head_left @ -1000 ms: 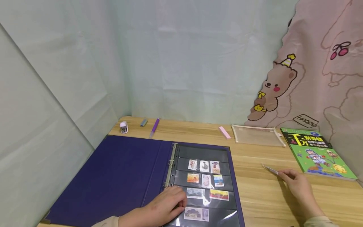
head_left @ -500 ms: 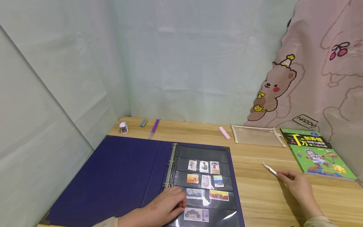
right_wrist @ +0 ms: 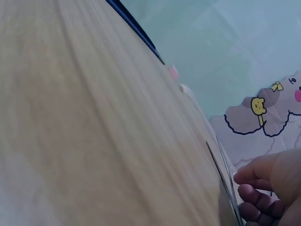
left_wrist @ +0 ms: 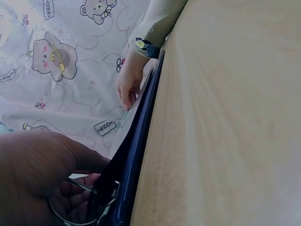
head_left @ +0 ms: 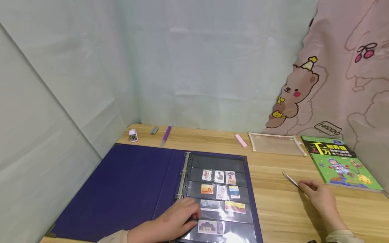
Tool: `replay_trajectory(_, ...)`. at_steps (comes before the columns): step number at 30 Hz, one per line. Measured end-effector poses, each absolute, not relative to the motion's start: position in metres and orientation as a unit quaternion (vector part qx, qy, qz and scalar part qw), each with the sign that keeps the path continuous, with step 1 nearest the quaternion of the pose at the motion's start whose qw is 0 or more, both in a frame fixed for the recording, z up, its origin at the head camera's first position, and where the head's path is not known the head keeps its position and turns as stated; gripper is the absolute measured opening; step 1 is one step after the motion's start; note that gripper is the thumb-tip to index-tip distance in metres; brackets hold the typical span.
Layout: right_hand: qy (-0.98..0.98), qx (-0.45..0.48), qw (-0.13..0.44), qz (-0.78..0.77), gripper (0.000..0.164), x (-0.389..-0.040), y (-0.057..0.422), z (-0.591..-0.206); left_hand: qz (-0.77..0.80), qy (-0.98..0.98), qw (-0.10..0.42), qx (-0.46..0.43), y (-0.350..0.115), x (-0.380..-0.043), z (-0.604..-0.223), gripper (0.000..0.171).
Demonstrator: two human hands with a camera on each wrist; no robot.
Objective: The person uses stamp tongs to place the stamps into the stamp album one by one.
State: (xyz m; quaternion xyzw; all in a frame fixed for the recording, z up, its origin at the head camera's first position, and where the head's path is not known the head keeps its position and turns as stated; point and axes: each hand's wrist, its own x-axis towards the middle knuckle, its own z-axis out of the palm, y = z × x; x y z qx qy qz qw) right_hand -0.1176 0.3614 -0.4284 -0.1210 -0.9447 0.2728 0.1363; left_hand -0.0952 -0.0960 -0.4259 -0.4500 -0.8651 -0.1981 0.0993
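Observation:
A dark blue ring binder (head_left: 121, 189) lies spread on the table, its black pocket page (head_left: 217, 162) holding several stamps (head_left: 207, 189) behind clear strips. My left hand (head_left: 174, 221) rests at the lower left of that page, fingers loosely bent. In the left wrist view, a metal ring (left_wrist: 57, 214) stands in front of its fingers, and the thumb lies by the page edge. To the right of the binder, my right hand (head_left: 319, 199) pinches metal tweezers (head_left: 291, 179) over the bare wood. The two tweezer tips are apart in the right wrist view, with nothing between them.
Behind the binder are a small stapler (head_left: 133, 135), a grey-blue block (head_left: 154, 130), a purple pen (head_left: 166, 135) and a pink bar (head_left: 241, 141). A mesh zip pouch (head_left: 278, 144) and a green book (head_left: 343, 167) lie at the back right. Fabric curtains (head_left: 206, 67) enclose the table.
The tweezers have turned slightly in my right hand, and their tips now show apart. My left thumb and fingers have spread a little, the hand staying on the page.

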Motion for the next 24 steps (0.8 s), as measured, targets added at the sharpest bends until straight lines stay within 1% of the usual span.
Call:
replay_trajectory(8,-0.942,-0.121,0.138,0.281,0.037,-0.12,0.361,-0.422,-0.176,-0.874,0.076,-0.446,-0.095,-0.098,-0.422,0.018)
replay_trajectory(11,-0.941,-0.121,0.136,0.286,0.035,-0.121,0.359,-0.419,-0.167,-0.875,0.064,-0.449,-0.095,-0.098,-0.419,0.018)
replay_trajectory(18,-0.939,-0.087,0.162,0.289,0.029,-0.125,0.353,-0.413,-0.154,-0.886,0.02,-0.437,-0.099,-0.101,-0.404,0.022)
replay_trajectory(24,-0.943,-0.041,0.178,0.277,0.03,-0.127,0.345,-0.406,-0.159,-0.892,0.036,-0.422,-0.104,-0.113,-0.394,0.031)
